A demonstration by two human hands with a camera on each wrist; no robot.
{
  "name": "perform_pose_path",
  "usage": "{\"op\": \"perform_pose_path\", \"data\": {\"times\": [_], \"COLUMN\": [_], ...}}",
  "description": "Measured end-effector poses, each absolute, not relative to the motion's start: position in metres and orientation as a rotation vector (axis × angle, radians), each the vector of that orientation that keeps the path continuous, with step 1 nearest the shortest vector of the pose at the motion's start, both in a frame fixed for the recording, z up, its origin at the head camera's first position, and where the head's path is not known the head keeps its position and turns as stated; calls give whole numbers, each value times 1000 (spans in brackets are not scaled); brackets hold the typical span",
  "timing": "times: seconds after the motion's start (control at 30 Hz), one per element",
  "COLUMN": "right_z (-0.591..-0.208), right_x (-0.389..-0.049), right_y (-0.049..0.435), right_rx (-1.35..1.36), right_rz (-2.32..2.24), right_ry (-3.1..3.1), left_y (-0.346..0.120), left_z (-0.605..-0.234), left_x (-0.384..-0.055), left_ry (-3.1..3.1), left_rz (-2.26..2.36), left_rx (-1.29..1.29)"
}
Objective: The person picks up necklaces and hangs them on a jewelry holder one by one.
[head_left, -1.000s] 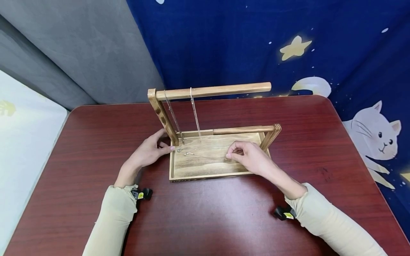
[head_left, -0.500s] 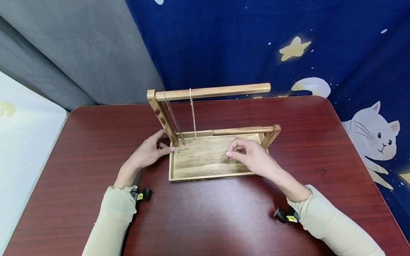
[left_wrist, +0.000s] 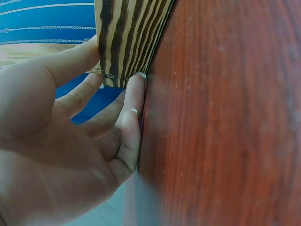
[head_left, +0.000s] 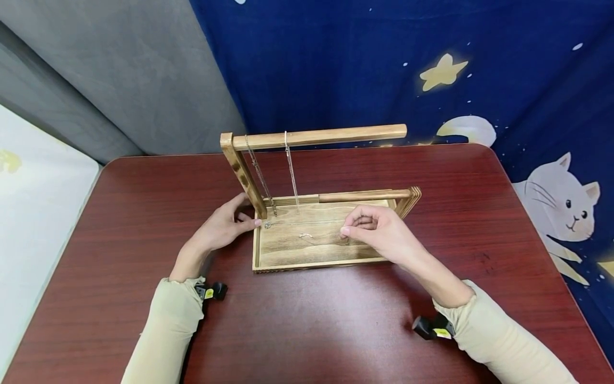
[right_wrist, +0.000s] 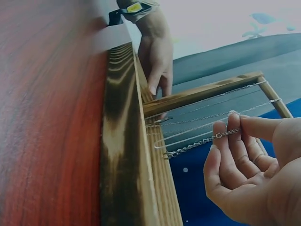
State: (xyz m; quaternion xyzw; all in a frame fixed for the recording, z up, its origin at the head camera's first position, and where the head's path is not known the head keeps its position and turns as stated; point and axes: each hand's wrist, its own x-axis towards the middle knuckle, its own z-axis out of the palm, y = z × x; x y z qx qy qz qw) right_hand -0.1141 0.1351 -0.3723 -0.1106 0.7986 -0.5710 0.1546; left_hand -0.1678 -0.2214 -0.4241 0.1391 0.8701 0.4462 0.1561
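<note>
So the right hand [head_left: 376, 229] has a thin chain [right_wrist: 193, 145] pinched in its fingertips, above the right half of the wooden tray [head_left: 307, 264]. Left hand's [head_left: 223, 226] gripping the tray's left edge. Two necklaces [head_left: 290, 166] hang off the top bar [head_left: 345, 134].

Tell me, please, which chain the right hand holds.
The right hand pinches the chain ending mid-tray; two others hang from the upper bar, another's round tip lies by the post.

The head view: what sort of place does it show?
Probably a curtained indoor workspace: a reddish table, with a grey curtain and a star-patterned blue curtain behind it.
</note>
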Motion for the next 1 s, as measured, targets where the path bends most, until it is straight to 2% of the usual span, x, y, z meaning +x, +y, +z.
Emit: {"op": "perform_pose_path", "data": {"times": [0.43, 1.0], "right_z": [-354, -338], "right_x": [-110, -111], "right_y": [142, 160], "right_rx": [-249, -392], "right_rz": [-1841, -2032], "right_ry": [2064, 2013], "left_y": [-221, -221], "left_z": [-424, -426], "left_x": [-170, -170], "left_ry": [2494, 2515], "left_rz": [1253, 1233], "left_rx": [397, 404]}}
